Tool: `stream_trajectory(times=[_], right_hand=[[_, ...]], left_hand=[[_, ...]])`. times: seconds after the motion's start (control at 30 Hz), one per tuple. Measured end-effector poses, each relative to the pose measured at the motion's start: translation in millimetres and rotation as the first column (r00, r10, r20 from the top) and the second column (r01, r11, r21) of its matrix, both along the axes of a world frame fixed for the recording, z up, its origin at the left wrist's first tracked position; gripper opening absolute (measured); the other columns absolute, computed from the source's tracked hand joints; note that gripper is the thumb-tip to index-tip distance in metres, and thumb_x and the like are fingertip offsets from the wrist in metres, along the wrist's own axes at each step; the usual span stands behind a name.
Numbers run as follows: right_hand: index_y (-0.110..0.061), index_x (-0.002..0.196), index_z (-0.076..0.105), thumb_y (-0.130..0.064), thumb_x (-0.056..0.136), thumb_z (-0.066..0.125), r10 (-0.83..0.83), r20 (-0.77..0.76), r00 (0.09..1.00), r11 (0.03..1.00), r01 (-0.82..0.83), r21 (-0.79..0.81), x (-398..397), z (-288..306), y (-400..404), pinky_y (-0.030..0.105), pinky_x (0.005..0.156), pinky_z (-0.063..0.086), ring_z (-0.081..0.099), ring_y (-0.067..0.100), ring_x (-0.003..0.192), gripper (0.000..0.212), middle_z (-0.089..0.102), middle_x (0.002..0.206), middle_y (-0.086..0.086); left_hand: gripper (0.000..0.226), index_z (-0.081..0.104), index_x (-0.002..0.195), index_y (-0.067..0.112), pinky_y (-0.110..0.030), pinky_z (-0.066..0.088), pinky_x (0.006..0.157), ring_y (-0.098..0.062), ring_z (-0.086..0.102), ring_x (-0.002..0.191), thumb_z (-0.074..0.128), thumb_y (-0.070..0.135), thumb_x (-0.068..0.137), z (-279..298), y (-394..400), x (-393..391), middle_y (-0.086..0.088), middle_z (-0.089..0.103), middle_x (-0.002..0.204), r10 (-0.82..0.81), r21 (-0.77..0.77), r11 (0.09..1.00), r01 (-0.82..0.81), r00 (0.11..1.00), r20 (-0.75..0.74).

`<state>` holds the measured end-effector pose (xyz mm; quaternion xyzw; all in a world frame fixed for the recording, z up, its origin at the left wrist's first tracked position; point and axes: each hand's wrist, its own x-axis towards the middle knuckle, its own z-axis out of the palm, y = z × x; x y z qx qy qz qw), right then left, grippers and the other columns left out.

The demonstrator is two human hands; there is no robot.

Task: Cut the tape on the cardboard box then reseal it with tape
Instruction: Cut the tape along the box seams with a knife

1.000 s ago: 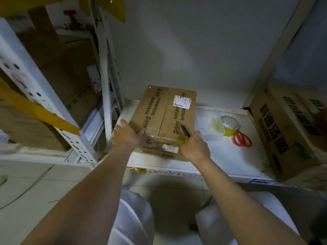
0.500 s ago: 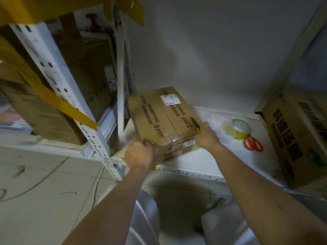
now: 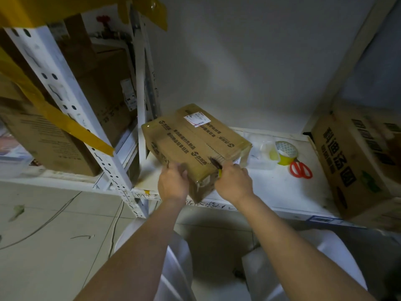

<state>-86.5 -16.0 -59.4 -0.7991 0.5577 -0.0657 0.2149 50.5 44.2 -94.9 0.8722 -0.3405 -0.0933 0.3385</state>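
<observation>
A taped brown cardboard box (image 3: 191, 140) with a white label lies turned at an angle on the white shelf (image 3: 271, 187), one corner jutting over the front edge. My left hand (image 3: 173, 183) grips its near left edge. My right hand (image 3: 233, 181) holds a yellow-handled utility knife (image 3: 216, 165), whose dark blade rests on the box's top near the taped seam. A roll of tape (image 3: 285, 152) on a yellow core stands to the right, beside red-handled scissors (image 3: 300, 169).
A clear plastic container (image 3: 263, 156) sits by the tape roll. A large printed carton (image 3: 355, 157) fills the shelf's right end. White perforated rack posts (image 3: 71, 101) and more cartons (image 3: 104, 83) stand at the left. Tiled floor lies below.
The box has been turned clockwise so a corner points toward me. My left hand slid along to the near left edge, and my right hand with the knife came in toward the near corner.
</observation>
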Motion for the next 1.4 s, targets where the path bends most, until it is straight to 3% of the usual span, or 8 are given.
stream_trajectory(times=[0.13, 0.23, 0.3, 0.53, 0.8, 1.13, 1.4], right_hand=[[-0.008, 0.134, 0.032, -0.021, 0.085, 0.053, 0.063, -0.118, 0.991, 0.998, -0.062, 0.019, 0.0, 9.4, 35.2, 0.041, 0.086, 0.04, 0.047, 0.037, 0.111, 0.055, 0.046, 0.13, 0.015], [-0.009, 0.136, 0.031, -0.021, 0.084, 0.053, 0.123, -0.233, 0.965, 0.991, -0.134, -0.03, -0.3, 11.7, 46.0, 0.042, 0.088, 0.04, 0.046, 0.034, 0.115, 0.058, 0.046, 0.131, 0.013], [-0.012, 0.131, 0.037, -0.02, 0.083, 0.053, 0.148, -0.294, 0.944, 0.98, -0.18, -0.082, 0.1, 13.1, 47.4, 0.042, 0.087, 0.039, 0.045, 0.032, 0.115, 0.052, 0.048, 0.13, 0.011], [-0.014, 0.127, 0.04, -0.019, 0.085, 0.053, 0.161, -0.387, 0.908, 0.967, -0.224, -0.123, 9.6, 18.2, 44.9, 0.037, 0.081, 0.04, 0.047, 0.031, 0.114, 0.044, 0.051, 0.126, 0.01], [-0.008, 0.132, 0.038, -0.014, 0.091, 0.049, 0.189, -0.422, 0.887, 0.925, -0.305, -0.226, 11.6, 11.9, 44.7, 0.034, 0.076, 0.045, 0.053, 0.034, 0.11, 0.043, 0.056, 0.121, 0.013], [-0.007, 0.126, 0.043, -0.009, 0.09, 0.04, 0.215, -0.345, 0.914, 0.878, -0.336, -0.342, 7.2, -2.2, 45.1, 0.032, 0.072, 0.048, 0.063, 0.032, 0.095, 0.036, 0.062, 0.112, 0.013], [-0.013, 0.119, 0.043, -0.015, 0.086, 0.051, 0.097, -0.048, 0.994, 0.982, -0.104, -0.156, 4.0, -17.5, 45.9, 0.033, 0.067, 0.037, 0.062, 0.035, 0.095, 0.034, 0.061, 0.111, 0.01]], left_hand=[[0.045, 0.05, 0.135, 0.027, -0.042, 0.034, 0.107, -0.025, 0.031, 0.137, 0.057, 0.035, 0.092, 3.3, -5.0, 13.0, -0.003, 0.035, 0.147, -0.178, 0.18, 0.972, 0.152, 0.975, 0.136], [0.046, 0.042, 0.142, 0.03, -0.045, 0.025, 0.115, -0.023, 0.009, 0.148, 0.048, 0.038, 0.097, 0.9, -9.5, 16.9, 0.001, 0.018, 0.159, -0.293, 0.287, 0.924, 0.251, 0.95, 0.112], [0.047, 0.038, 0.144, 0.03, -0.046, 0.023, 0.116, -0.022, 0.004, 0.149, 0.044, 0.037, 0.098, -0.6, -10.2, 16.7, 0.002, 0.015, 0.16, -0.306, 0.302, 0.914, 0.272, 0.95, 0.069], [0.046, 0.039, 0.144, 0.028, -0.045, 0.024, 0.116, -0.02, 0.008, 0.149, 0.045, 0.033, 0.098, 0.5, -11.7, 13.9, 0.002, 0.016, 0.16, -0.27, 0.258, 0.931, 0.259, 0.963, 0.007], [0.044, 0.042, 0.142, 0.024, -0.041, 0.032, 0.111, -0.021, 0.031, 0.14, 0.045, 0.03, 0.098, 0.8, -10.1, 9.9, 0.002, 0.022, 0.157, -0.26, 0.221, 0.943, 0.249, 0.966, 0.021], [0.047, 0.036, 0.145, 0.029, -0.042, 0.029, 0.114, -0.02, 0.026, 0.144, 0.041, 0.036, 0.099, -4.6, -8.9, 10.6, 0.004, 0.013, 0.161, -0.252, 0.23, 0.942, 0.245, 0.968, -0.001], [0.046, 0.035, 0.145, 0.032, -0.042, 0.029, 0.114, -0.018, 0.025, 0.145, 0.039, 0.036, 0.1, -5.8, -8.5, 10.5, 0.006, 0.011, 0.161, -0.258, 0.238, 0.938, 0.253, 0.966, -0.008]])
